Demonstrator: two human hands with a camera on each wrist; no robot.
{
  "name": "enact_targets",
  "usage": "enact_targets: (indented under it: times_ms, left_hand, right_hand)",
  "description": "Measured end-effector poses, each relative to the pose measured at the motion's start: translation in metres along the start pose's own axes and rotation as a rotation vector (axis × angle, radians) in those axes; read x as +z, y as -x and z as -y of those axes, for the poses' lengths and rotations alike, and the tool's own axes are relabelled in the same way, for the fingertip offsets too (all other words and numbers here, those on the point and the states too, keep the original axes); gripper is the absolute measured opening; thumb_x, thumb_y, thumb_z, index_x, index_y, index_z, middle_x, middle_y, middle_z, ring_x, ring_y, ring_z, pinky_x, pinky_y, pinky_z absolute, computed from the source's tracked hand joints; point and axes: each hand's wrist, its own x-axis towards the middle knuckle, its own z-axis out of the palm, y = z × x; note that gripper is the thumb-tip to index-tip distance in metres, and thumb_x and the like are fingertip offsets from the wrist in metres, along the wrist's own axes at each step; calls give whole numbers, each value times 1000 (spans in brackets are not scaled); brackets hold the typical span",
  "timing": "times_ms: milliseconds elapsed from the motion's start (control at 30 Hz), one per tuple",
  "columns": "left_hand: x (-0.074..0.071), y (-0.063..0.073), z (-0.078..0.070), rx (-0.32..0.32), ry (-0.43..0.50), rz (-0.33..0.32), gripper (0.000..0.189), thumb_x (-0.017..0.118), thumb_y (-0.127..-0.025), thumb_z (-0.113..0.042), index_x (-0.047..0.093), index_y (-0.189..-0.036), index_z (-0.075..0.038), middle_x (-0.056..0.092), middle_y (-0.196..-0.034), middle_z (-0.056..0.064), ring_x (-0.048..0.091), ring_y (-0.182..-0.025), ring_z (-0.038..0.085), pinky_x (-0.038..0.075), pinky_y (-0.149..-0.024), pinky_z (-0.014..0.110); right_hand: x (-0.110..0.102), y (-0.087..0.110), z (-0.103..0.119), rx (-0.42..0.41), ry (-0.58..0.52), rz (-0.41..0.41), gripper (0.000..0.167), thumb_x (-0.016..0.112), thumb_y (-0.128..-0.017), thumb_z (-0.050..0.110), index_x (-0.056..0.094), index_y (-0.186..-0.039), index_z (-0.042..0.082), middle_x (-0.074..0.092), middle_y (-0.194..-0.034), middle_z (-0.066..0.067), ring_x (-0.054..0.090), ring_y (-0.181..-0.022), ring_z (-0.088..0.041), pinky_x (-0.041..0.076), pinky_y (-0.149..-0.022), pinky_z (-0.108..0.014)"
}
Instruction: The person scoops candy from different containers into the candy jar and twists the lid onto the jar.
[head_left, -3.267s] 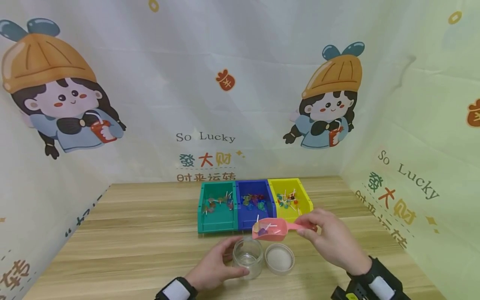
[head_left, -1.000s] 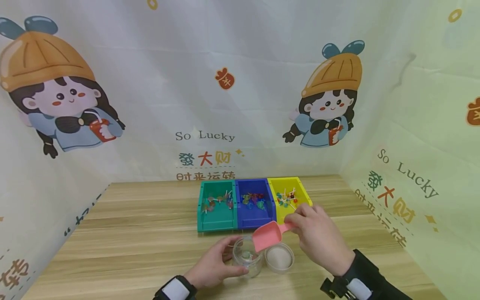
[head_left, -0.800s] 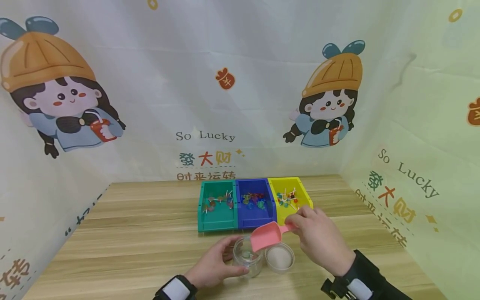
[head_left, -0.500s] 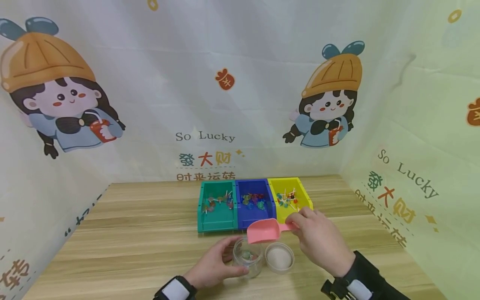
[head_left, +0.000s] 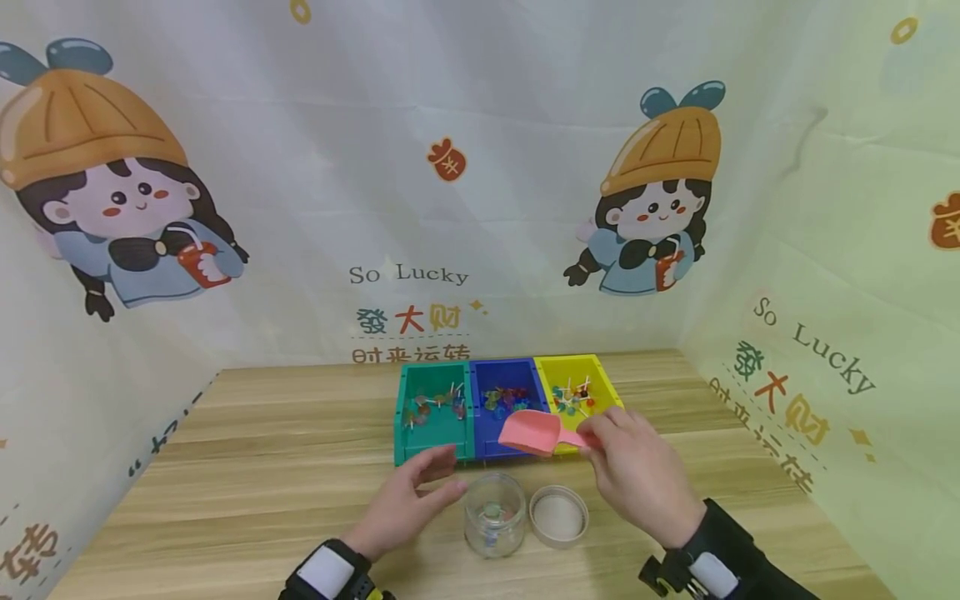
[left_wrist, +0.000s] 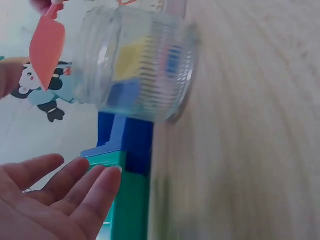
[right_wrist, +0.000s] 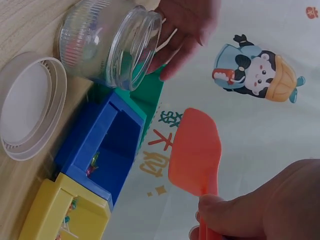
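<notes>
Pinched by its handle, a pink scoop (head_left: 531,432) hangs from my right hand (head_left: 637,471) over the front of the bins, with nothing in its bowl. My left hand (head_left: 405,504) is off the glass jar (head_left: 495,517), just to its left, fingers spread and holding nothing. The jar stands upright without its lid, with a few small candies at the bottom. In the left wrist view, the ribbed jar (left_wrist: 135,62) shows between that hand's fingers and the scoop (left_wrist: 47,52). A whitish round lid (head_left: 558,517) lies right beside the jar.
Behind the jar stand a green bin (head_left: 435,442), a blue bin (head_left: 487,433) and a yellow bin (head_left: 609,398) side by side, each with several small lollipops or candies. A printed cloth (head_left: 525,108) hangs around the wooden table (head_left: 262,492).
The scoop came over the jar, tipped, and now is raised and moved back toward the bins. Candies are now in the jar. My left hand has let go of the jar and drawn left.
</notes>
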Motion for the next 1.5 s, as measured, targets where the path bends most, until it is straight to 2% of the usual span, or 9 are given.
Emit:
enact_targets:
  times_ms: [167, 300, 433, 667, 900, 1067, 1233, 1367, 1500]
  left_hand:
    - [-7, -2, -5, -20, 0, -109, 61, 74, -106, -38, 58, -156, -7, 66, -150, 19, 71, -125, 29, 66, -94, 43]
    - [-15, -4, -7, -8, 20, -162, 57, 72, -107, -35, 59, -156, -8, 66, -148, 19, 71, -115, 22, 67, -83, 36]
    - [-26, -7, -9, -3, 4, -194, 58, 70, -109, -38, 57, -157, -9, 64, -150, 18, 70, -116, 23, 66, -82, 33]
    - [-46, -12, -13, -14, 8, -248, 55, 64, -112, -37, 54, -159, -9, 62, -149, 20, 70, -121, 33, 66, -83, 33]
    - [-60, -22, -6, -43, -16, -332, 53, 60, -114, -31, 53, -159, -4, 63, -139, 23, 69, -105, 29, 59, -76, 27]
    - [-67, -29, 5, -84, -16, -358, 55, 57, -115, -30, 49, -161, -2, 62, -135, 23, 68, -104, 26, 59, -74, 26]
    - [-69, -37, 12, -104, -55, -367, 54, 56, -115, -30, 50, -160, 0, 65, -133, 25, 69, -101, 25, 58, -73, 27]
    - [-69, -44, 13, -126, -72, -363, 53, 54, -115, -29, 52, -158, 2, 67, -129, 25, 69, -96, 24, 57, -71, 28]
    - [-70, -52, 12, -167, -110, -344, 55, 51, -115, -34, 53, -158, 1, 68, -128, 24, 70, -98, 26, 56, -72, 28]
  right_hand:
    - [0, -4, -1, 58, -42, 21, 15, 86, -95, 9, 77, -106, 3, 67, -92, -4, 55, -81, -17, 54, -68, -31]
    - [-1, -9, -2, 110, -66, 40, 19, 84, -96, 10, 76, -110, 0, 64, -91, -6, 52, -79, -17, 51, -68, -29]
    - [-4, -13, -4, 133, -95, 42, 23, 84, -97, 11, 76, -114, -2, 64, -90, -7, 50, -76, -17, 46, -65, -28]
    - [-8, -19, -10, 205, -138, 68, 26, 81, -100, 13, 75, -119, -4, 68, -98, -12, 53, -77, -19, 47, -66, -30]
    - [-7, -22, -13, 279, -173, 128, 27, 77, -103, 16, 74, -123, -3, 69, -105, -14, 56, -82, -23, 47, -69, -32]
    - [-3, -26, -13, 297, -170, 143, 28, 76, -105, 18, 75, -124, -3, 70, -107, -15, 57, -83, -24, 49, -70, -32]
    - [2, -28, -14, 300, -167, 151, 29, 77, -104, 18, 75, -123, -4, 69, -106, -16, 56, -82, -24, 49, -68, -31]
    - [7, -31, -14, 295, -159, 156, 29, 77, -104, 17, 75, -122, -4, 67, -102, -15, 56, -80, -23, 47, -66, -30]
    - [12, -35, -13, 295, -160, 176, 28, 77, -104, 19, 75, -122, -4, 64, -96, -12, 55, -78, -22, 46, -64, -29]
